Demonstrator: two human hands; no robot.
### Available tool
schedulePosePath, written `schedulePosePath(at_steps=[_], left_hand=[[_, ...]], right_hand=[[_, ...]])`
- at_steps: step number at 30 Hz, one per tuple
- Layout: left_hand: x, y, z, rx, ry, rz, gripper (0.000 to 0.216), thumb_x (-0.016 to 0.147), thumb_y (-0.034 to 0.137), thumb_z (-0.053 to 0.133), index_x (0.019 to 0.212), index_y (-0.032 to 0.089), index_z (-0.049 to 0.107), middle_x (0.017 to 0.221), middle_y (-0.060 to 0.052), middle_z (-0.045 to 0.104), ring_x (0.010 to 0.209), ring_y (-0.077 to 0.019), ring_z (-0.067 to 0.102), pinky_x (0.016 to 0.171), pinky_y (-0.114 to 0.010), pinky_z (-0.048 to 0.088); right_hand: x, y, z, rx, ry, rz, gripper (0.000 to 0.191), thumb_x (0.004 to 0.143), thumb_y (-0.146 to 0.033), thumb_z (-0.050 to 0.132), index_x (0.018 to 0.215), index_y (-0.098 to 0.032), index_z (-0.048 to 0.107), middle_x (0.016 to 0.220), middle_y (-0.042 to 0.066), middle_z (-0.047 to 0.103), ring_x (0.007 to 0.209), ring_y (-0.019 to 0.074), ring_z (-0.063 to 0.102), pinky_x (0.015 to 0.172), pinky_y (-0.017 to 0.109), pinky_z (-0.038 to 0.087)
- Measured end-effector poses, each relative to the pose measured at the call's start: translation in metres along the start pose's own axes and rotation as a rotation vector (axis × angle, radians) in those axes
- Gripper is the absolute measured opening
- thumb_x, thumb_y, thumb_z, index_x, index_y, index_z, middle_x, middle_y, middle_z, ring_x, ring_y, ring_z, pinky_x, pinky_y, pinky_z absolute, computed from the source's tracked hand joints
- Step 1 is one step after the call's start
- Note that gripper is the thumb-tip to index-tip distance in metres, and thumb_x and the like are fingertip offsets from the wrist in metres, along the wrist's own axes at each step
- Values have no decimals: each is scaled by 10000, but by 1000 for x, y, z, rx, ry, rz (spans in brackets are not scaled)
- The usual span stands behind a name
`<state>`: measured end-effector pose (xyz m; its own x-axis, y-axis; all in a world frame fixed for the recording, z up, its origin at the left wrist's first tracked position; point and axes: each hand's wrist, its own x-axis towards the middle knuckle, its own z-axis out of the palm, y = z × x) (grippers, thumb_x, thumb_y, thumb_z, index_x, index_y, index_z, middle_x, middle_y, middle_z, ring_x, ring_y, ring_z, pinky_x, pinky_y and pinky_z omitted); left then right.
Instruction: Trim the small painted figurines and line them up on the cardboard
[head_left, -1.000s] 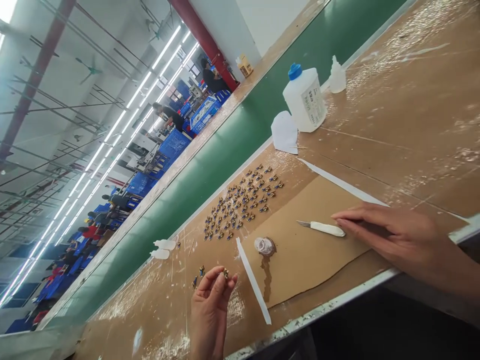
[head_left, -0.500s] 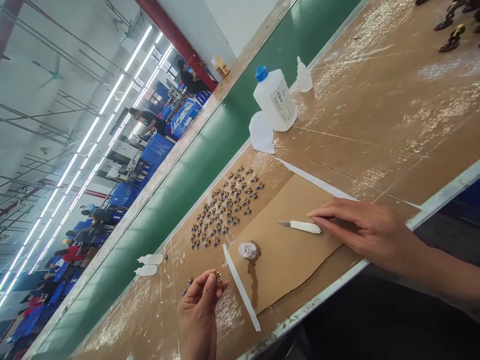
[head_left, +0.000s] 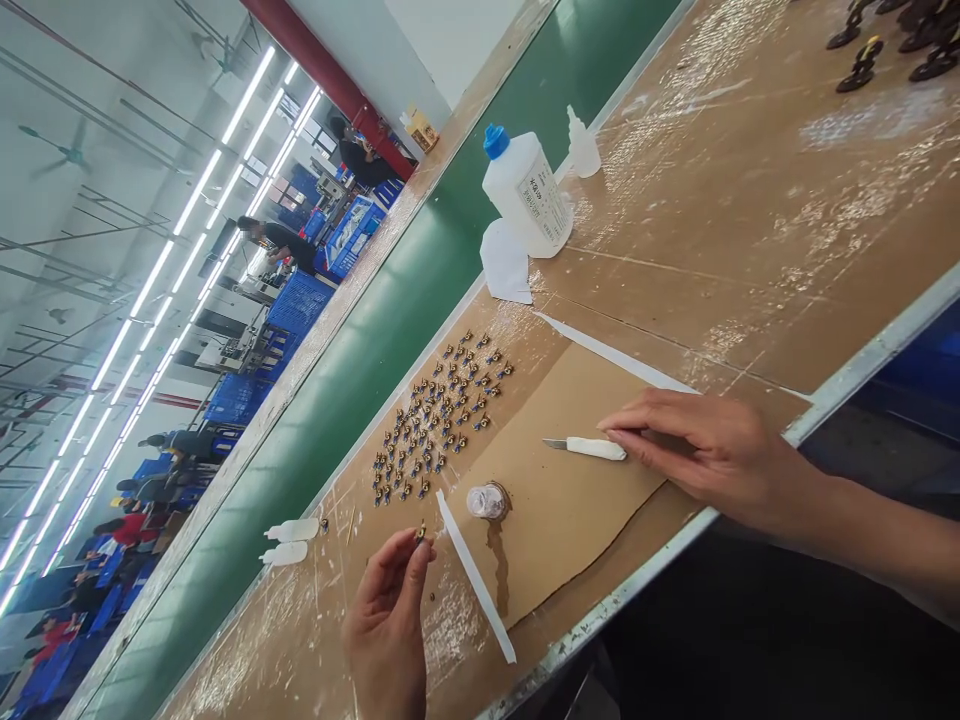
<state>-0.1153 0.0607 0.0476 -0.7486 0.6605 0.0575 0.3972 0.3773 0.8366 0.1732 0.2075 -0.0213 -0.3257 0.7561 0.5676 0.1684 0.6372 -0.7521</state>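
Note:
My left hand (head_left: 391,610) is closed, with thumb and forefinger pinching a tiny painted figurine (head_left: 421,534); its details are too small to make out. My right hand (head_left: 694,445) is closed in a pinch at the handle end of a white-handled craft knife (head_left: 596,448). The knife lies on a cardboard sheet (head_left: 570,540), its blade pointing left. Whatever the right fingertips hold, if anything, is too small to name. Many similar small figurines (head_left: 435,420) stand spread out left of the cardboard. A small clear container (head_left: 486,501) sits on the cardboard's left part, beside a wet streak.
White tape strips (head_left: 476,575) edge the cardboard. A large blue-capped bottle (head_left: 529,195) and a small dropper bottle (head_left: 583,145) stand farther back. Two white bottles (head_left: 289,540) lie at left, dark figures (head_left: 859,65) stand top right. Other people work in the background.
The view has shifted slightly. My left hand has turned the figurine more upright at the fingertips. My right hand and the knife keep their places on the cardboard.

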Motion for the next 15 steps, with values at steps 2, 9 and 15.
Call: schedulePosePath(at_steps=[2, 9, 15], left_hand=[[0, 2, 1, 72, 26, 21, 372, 591, 410, 778, 901, 217, 711, 930, -25, 717, 890, -156, 646, 820, -222, 501], [-12, 26, 14, 215, 30, 130, 305, 631, 463, 723, 838, 238, 722, 895, -12, 714, 889, -196, 630, 871, -306, 475], [0, 30, 18, 403, -163, 367, 209, 729, 439, 649, 839, 270, 706, 889, 4, 703, 875, -180, 630, 844, -287, 459]], right_hand=[[1, 0, 1, -1, 8, 2, 99, 887, -195, 523, 915, -189, 618, 766, 2, 618, 680, 98, 564, 624, 222, 425], [0, 1, 0, 7, 15, -35, 115, 881, -149, 520, 940, -172, 616, 782, 18, 630, 714, 108, 576, 652, 221, 436], [-1, 2, 1, 51, 38, -47, 132, 880, -145, 513, 954, -172, 619, 773, 31, 620, 714, 124, 573, 654, 234, 442]])
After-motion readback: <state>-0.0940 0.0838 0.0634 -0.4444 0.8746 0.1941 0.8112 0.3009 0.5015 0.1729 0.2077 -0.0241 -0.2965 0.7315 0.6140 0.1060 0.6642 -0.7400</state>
